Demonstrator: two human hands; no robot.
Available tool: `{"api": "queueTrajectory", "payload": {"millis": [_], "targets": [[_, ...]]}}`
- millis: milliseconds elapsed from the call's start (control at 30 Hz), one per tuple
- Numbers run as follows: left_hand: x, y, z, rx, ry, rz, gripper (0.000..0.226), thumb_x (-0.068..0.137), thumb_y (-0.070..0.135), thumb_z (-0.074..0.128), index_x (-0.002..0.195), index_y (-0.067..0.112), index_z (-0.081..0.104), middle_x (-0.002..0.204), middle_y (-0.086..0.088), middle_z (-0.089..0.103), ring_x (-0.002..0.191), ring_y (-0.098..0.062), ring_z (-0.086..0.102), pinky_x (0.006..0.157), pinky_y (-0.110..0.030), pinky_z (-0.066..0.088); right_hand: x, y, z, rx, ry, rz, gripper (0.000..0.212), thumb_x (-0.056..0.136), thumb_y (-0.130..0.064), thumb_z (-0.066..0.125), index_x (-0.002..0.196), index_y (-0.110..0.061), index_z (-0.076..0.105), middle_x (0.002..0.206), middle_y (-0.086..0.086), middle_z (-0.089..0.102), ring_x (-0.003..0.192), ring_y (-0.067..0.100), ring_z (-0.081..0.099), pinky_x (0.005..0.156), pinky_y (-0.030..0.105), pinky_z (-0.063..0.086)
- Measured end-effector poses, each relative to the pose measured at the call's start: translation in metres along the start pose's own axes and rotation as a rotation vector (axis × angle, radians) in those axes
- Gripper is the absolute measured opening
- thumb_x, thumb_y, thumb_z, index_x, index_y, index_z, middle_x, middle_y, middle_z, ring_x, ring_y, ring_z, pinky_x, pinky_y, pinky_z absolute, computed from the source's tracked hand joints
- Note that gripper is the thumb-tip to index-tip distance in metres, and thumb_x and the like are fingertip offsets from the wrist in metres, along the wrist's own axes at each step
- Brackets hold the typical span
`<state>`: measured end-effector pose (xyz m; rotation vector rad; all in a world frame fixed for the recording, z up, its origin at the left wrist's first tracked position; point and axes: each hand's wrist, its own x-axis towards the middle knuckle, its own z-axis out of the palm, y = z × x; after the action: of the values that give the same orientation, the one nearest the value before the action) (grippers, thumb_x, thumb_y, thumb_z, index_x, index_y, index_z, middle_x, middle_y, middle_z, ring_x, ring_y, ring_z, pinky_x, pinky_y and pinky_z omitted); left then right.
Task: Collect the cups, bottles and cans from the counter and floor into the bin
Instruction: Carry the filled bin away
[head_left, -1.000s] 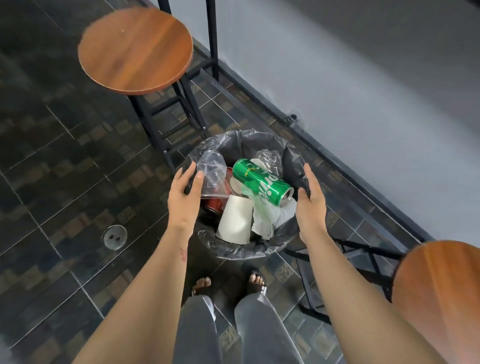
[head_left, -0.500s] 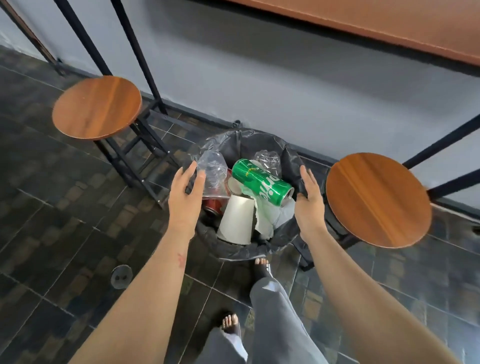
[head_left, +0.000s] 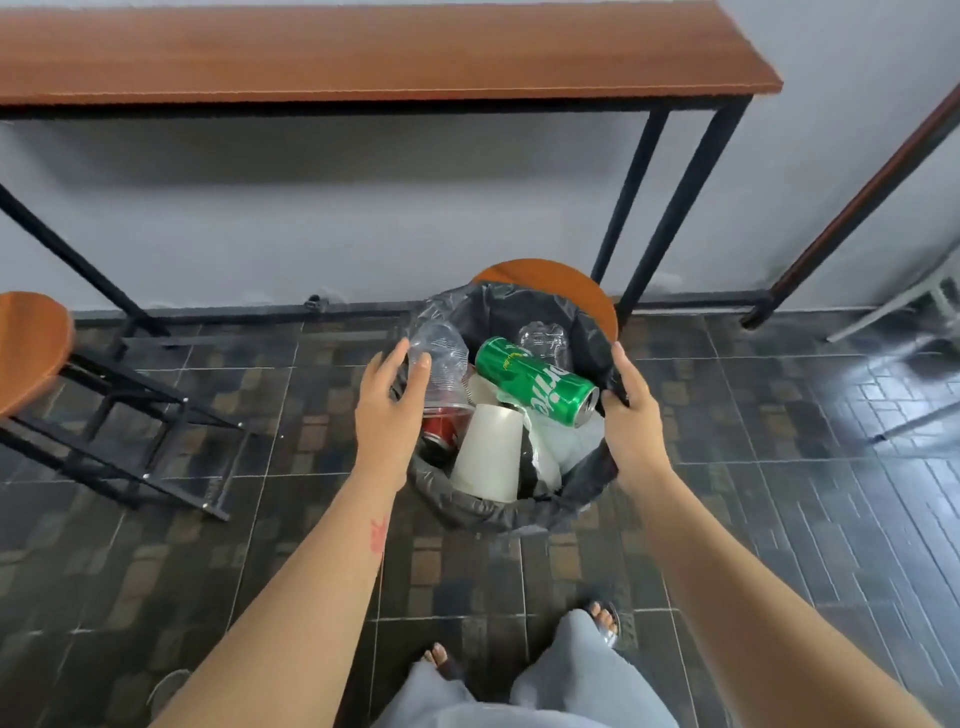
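A round bin (head_left: 498, 514) lined with a black bag sits between my hands, above the tiled floor. Inside lie a green can (head_left: 535, 382), a white paper cup (head_left: 491, 452), a red can (head_left: 439, 428), a clear plastic cup (head_left: 441, 364) and another crumpled clear cup (head_left: 543, 340) at the back. My left hand (head_left: 389, 410) grips the bin's left rim, thumb against the clear cup. My right hand (head_left: 631, 410) grips the right rim, fingers curled over the liner.
A long wooden counter (head_left: 363, 52) on black legs runs along the grey wall. One round stool (head_left: 540, 275) stands right behind the bin, another (head_left: 26, 343) at far left. A second table's edge (head_left: 857, 208) slants at right. My sandalled feet (head_left: 602, 618) are below.
The view has swung right and up with the bin staying between my hands. The counter top now shows, and the stool that was at the right is behind the bin.
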<state>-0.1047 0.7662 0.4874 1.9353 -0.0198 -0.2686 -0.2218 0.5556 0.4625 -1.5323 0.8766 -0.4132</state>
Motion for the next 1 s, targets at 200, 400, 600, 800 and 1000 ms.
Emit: {"api": "queueTrajectory", "payload": {"millis": [200,400,600,800,1000], "targets": [[-0.034,0.053,0.098,0.099,-0.092,0.093,0.057,0.09,0.062,0.051,0.143,0.042,0.044,0.159,0.002,0.028,0.146,-0.019,0.027,0.117,-0.047,0.03,0.012,-0.003,-0.118,0.075,0.079,0.025,0.057,0.1,0.002,0.042,0.143,-0.033,0.047,0.143,-0.013,0.049,0.131,0.007,0.045,0.113,0.027,0.033],[-0.055,0.093,0.228,0.029,-0.186,0.161,0.057,0.091,0.061,0.051,0.143,0.039,0.046,0.155,0.005,0.035,0.143,-0.015,0.03,0.116,-0.047,0.031,0.059,-0.001,-0.245,0.067,0.198,0.022,0.055,0.1,-0.003,0.042,0.142,-0.038,0.049,0.145,-0.012,0.049,0.133,0.009,0.046,0.115,0.034,0.034],[-0.053,0.126,0.351,0.013,-0.34,0.202,0.057,0.09,0.063,0.051,0.143,0.041,0.046,0.157,0.004,0.033,0.145,-0.015,0.028,0.117,-0.048,0.029,0.117,0.023,-0.349,0.135,0.311,0.033,0.051,0.097,-0.011,0.046,0.135,-0.045,0.053,0.141,-0.012,0.053,0.13,0.01,0.049,0.113,0.039,0.037],[-0.033,0.148,0.466,0.005,-0.442,0.179,0.057,0.09,0.064,0.051,0.143,0.044,0.044,0.159,0.003,0.028,0.146,-0.018,0.027,0.116,-0.05,0.03,0.19,0.036,-0.425,0.171,0.39,0.04,0.051,0.092,-0.017,0.048,0.134,-0.044,0.053,0.143,-0.013,0.051,0.131,0.01,0.049,0.113,0.04,0.038],[0.023,0.165,0.576,-0.001,-0.496,0.131,0.059,0.088,0.068,0.05,0.142,0.045,0.044,0.159,0.006,0.027,0.145,-0.016,0.028,0.116,-0.05,0.031,0.292,0.047,-0.473,0.139,0.42,0.086,0.051,0.095,-0.013,0.047,0.136,-0.044,0.051,0.145,-0.011,0.049,0.133,0.011,0.046,0.115,0.041,0.035]]}}
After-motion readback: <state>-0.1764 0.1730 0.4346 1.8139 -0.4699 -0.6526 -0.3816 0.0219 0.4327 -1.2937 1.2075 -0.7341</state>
